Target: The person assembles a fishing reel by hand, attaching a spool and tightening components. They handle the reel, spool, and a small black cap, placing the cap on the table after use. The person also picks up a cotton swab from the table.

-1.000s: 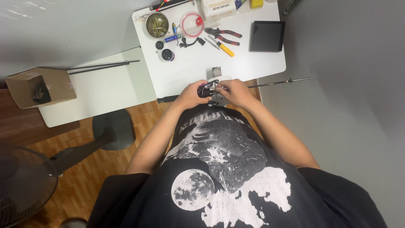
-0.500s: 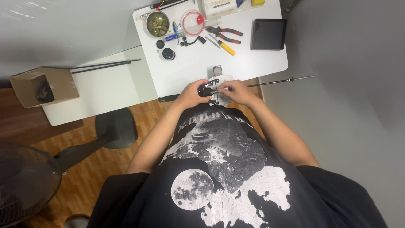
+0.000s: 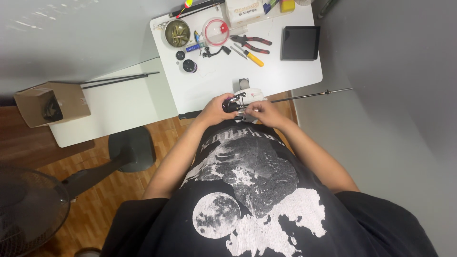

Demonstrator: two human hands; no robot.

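Both my hands meet at the near edge of the white table (image 3: pixel 285 76). My left hand (image 3: pixel 215 108) grips a black fishing reel (image 3: pixel 233 104) from the left. From the right, my right hand (image 3: pixel 264 110) pinches a small part on the same reel with its fingertips. A thin dark rod (image 3: pixel 309 96) runs from the reel out to the right past the table edge. Just beyond the reel lies a white cloth (image 3: pixel 251 91) with a small grey square piece on it.
At the table's far end sit red-handled pliers (image 3: pixel 252 42), a yellow-handled tool (image 3: pixel 252 58), a round clear dish (image 3: pixel 216 31), a brass bowl (image 3: pixel 177 32) and a black tray (image 3: pixel 300 43). A lower white table (image 3: pixel 119 104) carries a cardboard box (image 3: pixel 50 103). A fan (image 3: pixel 28 209) stands lower left.
My hands and the reel stay at the table's near edge; my right fingers have shifted slightly on the reel. The view has moved a little.
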